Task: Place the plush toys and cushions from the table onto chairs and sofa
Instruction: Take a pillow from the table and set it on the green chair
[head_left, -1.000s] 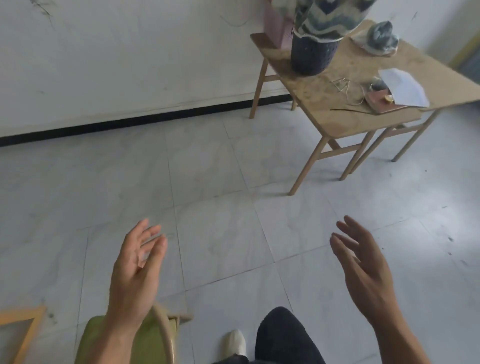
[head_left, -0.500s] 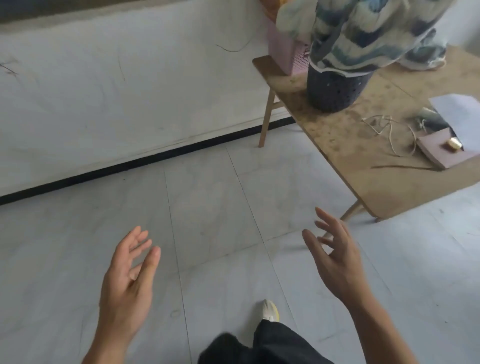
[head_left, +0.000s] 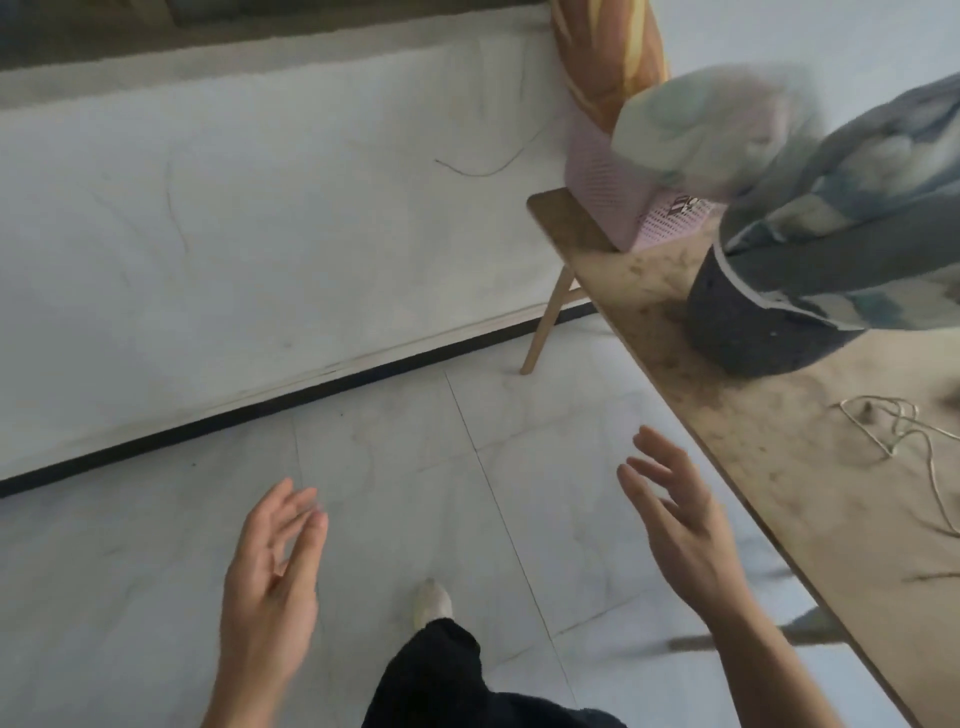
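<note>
A wooden table (head_left: 769, 467) fills the right side. On it a dark perforated basket (head_left: 748, 332) holds a blue-and-white patterned plush (head_left: 852, 208) that spills over its rim. Behind, a pink mesh basket (head_left: 628, 208) holds an orange bread-shaped cushion (head_left: 608, 57) standing upright, with a pale green plush (head_left: 711, 124) in front of it. My left hand (head_left: 270, 577) is empty over the floor, fingers apart. My right hand (head_left: 680, 525) is also empty and spread, just left of the table's near edge.
A tangle of thin cord (head_left: 898, 426) lies on the tabletop. White tiled floor (head_left: 415, 467) stretches to a white wall with a black baseboard (head_left: 260, 410). My dark trouser leg (head_left: 441, 670) and light shoe (head_left: 431, 603) are below.
The view has closed in on the table over the second; the green chair at lower left has dropped out of view. Both hands stay empty and spread, now nearer the table edge.
</note>
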